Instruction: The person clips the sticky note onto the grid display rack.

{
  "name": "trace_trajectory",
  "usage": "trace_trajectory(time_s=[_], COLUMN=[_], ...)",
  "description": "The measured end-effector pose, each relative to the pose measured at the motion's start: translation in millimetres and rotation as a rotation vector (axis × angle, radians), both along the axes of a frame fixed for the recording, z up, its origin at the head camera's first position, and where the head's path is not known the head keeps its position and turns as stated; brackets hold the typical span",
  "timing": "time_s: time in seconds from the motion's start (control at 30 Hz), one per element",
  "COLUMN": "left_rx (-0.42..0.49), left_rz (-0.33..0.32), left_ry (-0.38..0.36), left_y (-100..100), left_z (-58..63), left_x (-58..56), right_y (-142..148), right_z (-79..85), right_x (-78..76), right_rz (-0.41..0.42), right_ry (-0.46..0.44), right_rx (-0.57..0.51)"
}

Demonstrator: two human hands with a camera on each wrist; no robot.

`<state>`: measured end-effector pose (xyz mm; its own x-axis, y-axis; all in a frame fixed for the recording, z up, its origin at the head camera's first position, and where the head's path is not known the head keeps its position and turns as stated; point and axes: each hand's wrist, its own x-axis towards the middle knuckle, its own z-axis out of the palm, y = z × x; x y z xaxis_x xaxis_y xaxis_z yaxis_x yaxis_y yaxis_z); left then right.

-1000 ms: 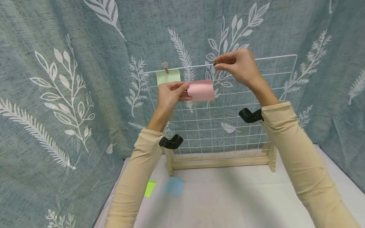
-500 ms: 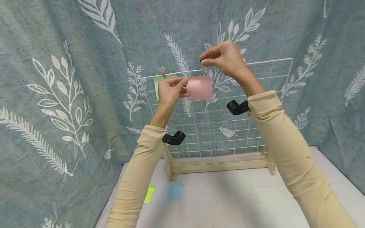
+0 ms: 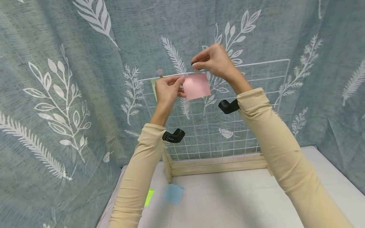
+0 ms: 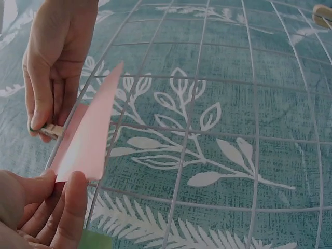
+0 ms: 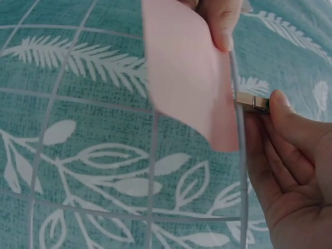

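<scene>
My left hand [image 3: 166, 90] pinches the left edge of a pink paper sheet [image 3: 196, 86] between thumb and fingers. The sheet lies along the front of the white wire grid [image 4: 254, 104], its upper edge right at the top bar. Above that bar my right hand [image 3: 215, 60] pinches a small wooden clothespin [image 5: 251, 100]. In the right wrist view the clothespin's tip meets the bar beside the paper's edge. A pale green paper [image 3: 153, 85] hangs from the bar by another clothespin [image 3: 160, 73], mostly hidden behind my left hand.
The grid stands in a wooden base [image 3: 219, 168] on a white tabletop [image 3: 222, 202]. A blue paper [image 3: 174, 193] and a bright yellow-green paper [image 3: 149, 197] lie in front at the left. A leaf-patterned curtain [image 3: 71, 126] surrounds the table.
My right hand has moved left along the top bar with the clothespin, to above the pink paper. The pink paper, still held by my left hand, has risen to the bar and looks flatter.
</scene>
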<state>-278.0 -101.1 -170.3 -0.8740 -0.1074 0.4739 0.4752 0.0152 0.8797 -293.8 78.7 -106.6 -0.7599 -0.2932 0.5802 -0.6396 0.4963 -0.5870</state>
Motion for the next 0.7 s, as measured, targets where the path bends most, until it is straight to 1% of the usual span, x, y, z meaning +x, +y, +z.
trace_trajectory(time_s=[0.1, 0.2, 0.33, 0.47, 0.6, 0.7], left_rx=[0.000, -0.013, -0.031, 0.005, 0.065, 0.090], left_rz=[0.026, 0.040, 0.078, 0.105, 0.113, 0.126], left_ry=[0.011, 0.035, 0.074, 0.102, 0.108, 0.105], left_y=[2.0, 5.2, 8.1, 10.5, 12.5, 14.5], left_z=[0.6, 0.1, -1.7, -3.3, -5.0, -6.0], left_x=[-1.3, -3.3, -1.5, -0.1, 1.5, 3.1], right_y=[-1.2, -0.4, -1.0, -1.0, -0.3, 0.4], right_z=[-1.2, -2.1, -2.0, -1.7, -1.9, -1.5], right_x=[-2.2, -4.1, -2.6, -1.1, -0.2, 1.0], right_rz=[0.012, -0.003, -0.013, 0.006, 0.029, 0.032], right_ry=[-0.003, -0.010, -0.022, -0.041, -0.064, -0.068], right_rx=[0.008, 0.017, 0.026, 0.020, 0.005, 0.010])
